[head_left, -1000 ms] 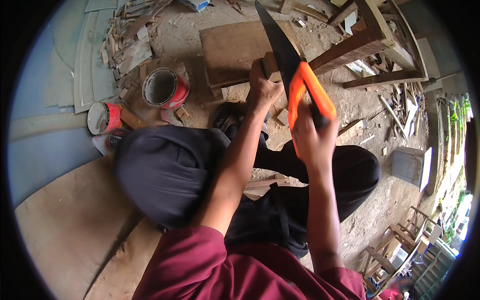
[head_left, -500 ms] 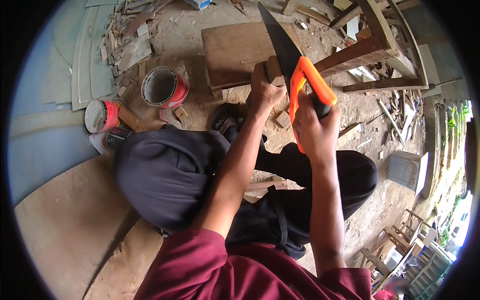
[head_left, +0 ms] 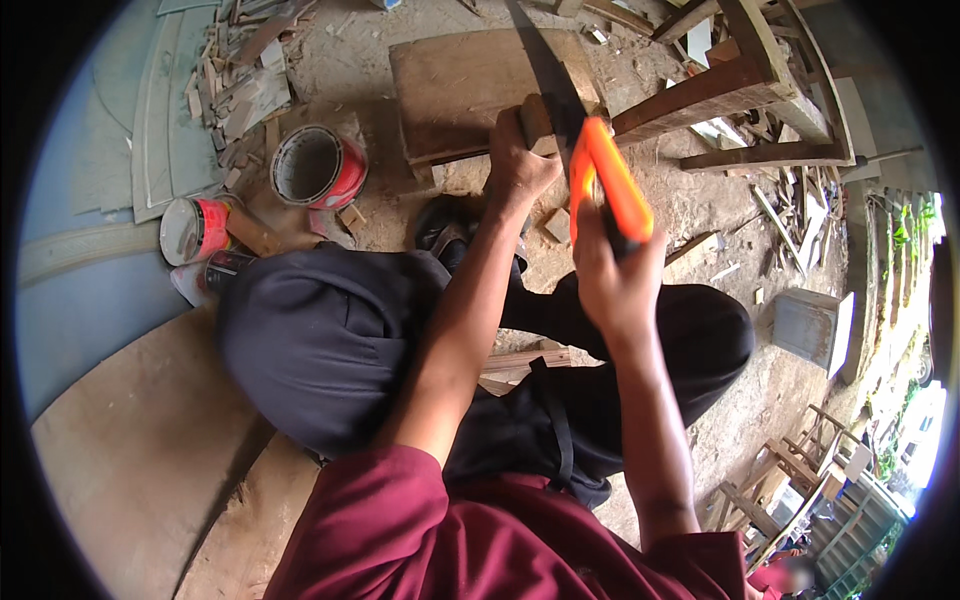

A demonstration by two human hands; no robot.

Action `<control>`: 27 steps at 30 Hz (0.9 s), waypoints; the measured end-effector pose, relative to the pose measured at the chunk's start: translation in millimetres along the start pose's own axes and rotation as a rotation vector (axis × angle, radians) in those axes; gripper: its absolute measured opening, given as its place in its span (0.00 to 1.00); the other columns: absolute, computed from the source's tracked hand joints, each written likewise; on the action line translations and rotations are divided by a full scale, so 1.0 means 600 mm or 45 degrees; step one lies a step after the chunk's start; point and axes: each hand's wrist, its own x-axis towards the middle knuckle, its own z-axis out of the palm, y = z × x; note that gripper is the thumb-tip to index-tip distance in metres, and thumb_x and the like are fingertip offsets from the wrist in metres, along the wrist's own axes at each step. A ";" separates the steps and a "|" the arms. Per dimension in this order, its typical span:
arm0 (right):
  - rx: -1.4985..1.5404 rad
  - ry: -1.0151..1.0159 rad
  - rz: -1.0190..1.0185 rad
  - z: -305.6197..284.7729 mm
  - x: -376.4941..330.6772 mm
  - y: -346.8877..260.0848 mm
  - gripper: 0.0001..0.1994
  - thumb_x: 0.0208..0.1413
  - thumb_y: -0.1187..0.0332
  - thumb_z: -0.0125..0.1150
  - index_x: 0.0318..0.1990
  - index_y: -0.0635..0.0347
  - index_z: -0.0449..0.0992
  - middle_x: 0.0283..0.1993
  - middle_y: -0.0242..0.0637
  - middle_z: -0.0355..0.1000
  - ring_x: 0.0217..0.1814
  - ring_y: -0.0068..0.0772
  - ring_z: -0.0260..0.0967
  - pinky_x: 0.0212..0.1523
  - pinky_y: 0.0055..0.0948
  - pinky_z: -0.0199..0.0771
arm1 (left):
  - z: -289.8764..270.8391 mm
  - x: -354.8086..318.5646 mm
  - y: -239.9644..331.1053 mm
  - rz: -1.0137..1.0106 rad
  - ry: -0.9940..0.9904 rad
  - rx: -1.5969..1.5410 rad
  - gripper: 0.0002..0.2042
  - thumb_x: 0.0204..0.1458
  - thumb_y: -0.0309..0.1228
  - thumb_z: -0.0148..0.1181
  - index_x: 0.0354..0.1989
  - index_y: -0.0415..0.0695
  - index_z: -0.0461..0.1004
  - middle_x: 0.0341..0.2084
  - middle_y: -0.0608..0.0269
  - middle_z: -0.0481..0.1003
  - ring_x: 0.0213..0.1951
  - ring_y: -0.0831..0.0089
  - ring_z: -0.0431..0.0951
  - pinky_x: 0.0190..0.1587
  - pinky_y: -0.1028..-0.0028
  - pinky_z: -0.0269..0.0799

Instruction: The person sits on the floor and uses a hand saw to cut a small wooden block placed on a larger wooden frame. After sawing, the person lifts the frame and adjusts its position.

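My left hand point(head_left: 522, 172) is closed around a small wooden block point(head_left: 537, 124), holding it at the near edge of a low wooden bench point(head_left: 460, 95). In my right hand point(head_left: 622, 280) is a handsaw point(head_left: 622, 190) with an orange and black handle, fingers wrapped round the grip. Its dark blade points away from me and runs just right of the block, over the bench. Whether the teeth are cutting into the wood cannot be made out. The blade's tip reaches the picture's upper edge.
Left of the bench stand an open, red-sided bucket point(head_left: 320, 168) and a smaller can point(head_left: 195, 232). A wooden frame point(head_left: 715, 100) rises at the far right. Offcuts litter the floor, and a grey box point(head_left: 808, 325) sits at right. My bent knees flank the arms.
The saw and my right hand have drawn back slightly toward me relative to the block. My left hand keeps its hold on the block. The whole view has shifted a little.
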 end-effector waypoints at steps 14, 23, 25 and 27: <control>0.024 -0.071 0.074 -0.010 -0.051 -0.019 0.14 0.60 0.74 0.52 0.51 0.69 0.73 0.22 0.24 0.68 0.22 0.09 0.60 0.23 0.16 0.59 | -0.032 0.014 0.022 -0.153 -0.007 -0.075 0.25 0.38 0.32 0.74 0.42 0.34 0.67 0.32 0.47 0.74 0.34 0.54 0.78 0.36 0.62 0.74; 0.127 0.042 0.079 -0.013 -0.014 -0.005 0.09 0.60 0.73 0.56 0.44 0.67 0.75 0.24 0.22 0.67 0.25 0.09 0.61 0.23 0.15 0.58 | -0.010 0.015 0.022 -0.247 0.069 -0.130 0.23 0.41 0.32 0.73 0.39 0.34 0.66 0.29 0.46 0.73 0.32 0.51 0.77 0.34 0.59 0.74; 0.039 -0.076 0.166 0.003 0.025 -0.029 0.08 0.59 0.72 0.57 0.44 0.65 0.76 0.24 0.21 0.67 0.25 0.08 0.61 0.23 0.15 0.58 | -0.025 0.037 0.000 -0.147 0.070 0.006 0.24 0.40 0.33 0.74 0.39 0.34 0.67 0.30 0.47 0.74 0.32 0.52 0.78 0.34 0.59 0.73; 0.007 -0.095 0.136 0.001 -0.014 -0.039 0.15 0.59 0.73 0.55 0.53 0.66 0.74 0.24 0.21 0.68 0.25 0.09 0.61 0.26 0.15 0.59 | -0.035 0.031 -0.002 -0.015 0.045 0.014 0.23 0.41 0.34 0.73 0.39 0.33 0.67 0.30 0.47 0.74 0.32 0.53 0.78 0.33 0.60 0.73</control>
